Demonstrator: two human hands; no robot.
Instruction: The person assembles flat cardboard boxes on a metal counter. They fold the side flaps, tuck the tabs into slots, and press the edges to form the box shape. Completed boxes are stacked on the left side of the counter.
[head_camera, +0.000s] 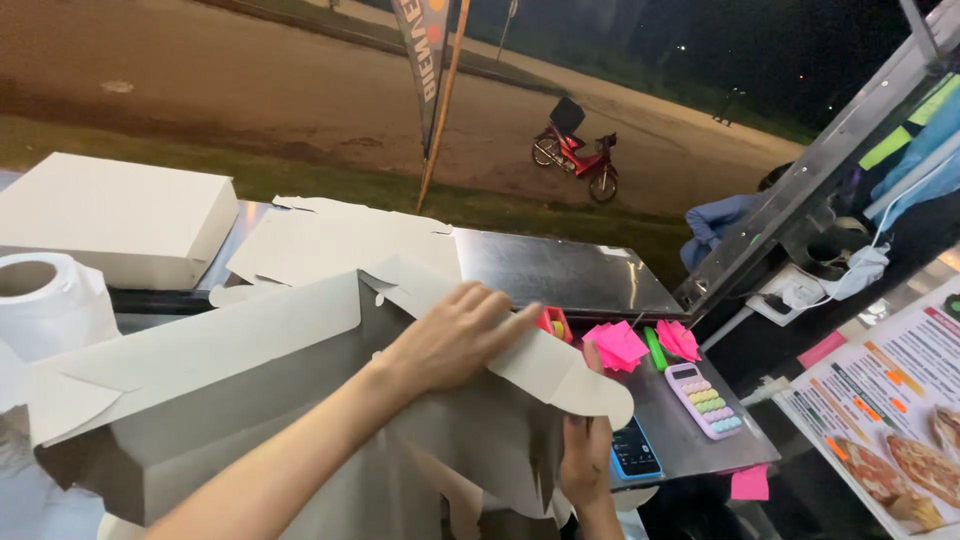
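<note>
Left hand (455, 340) atop cardboard box (250, 390) flap — right hand (585, 460) beneath.

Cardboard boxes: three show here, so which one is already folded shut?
The white closed box at the far left, above the paper roll. The box under the left hand and right hand is half-folded; the sheet behind lies flat.

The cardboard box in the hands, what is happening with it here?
A person is folding a flat cardboard box into shape over a metal counter. The left hand presses on the upper flap, and the right hand grips the box's lower edge from beneath. The box is only partly formed, its flaps loose. A finished white box and a paper roll sit at the left; pink sticky notes and a pastel calculator lie at the right.
</note>
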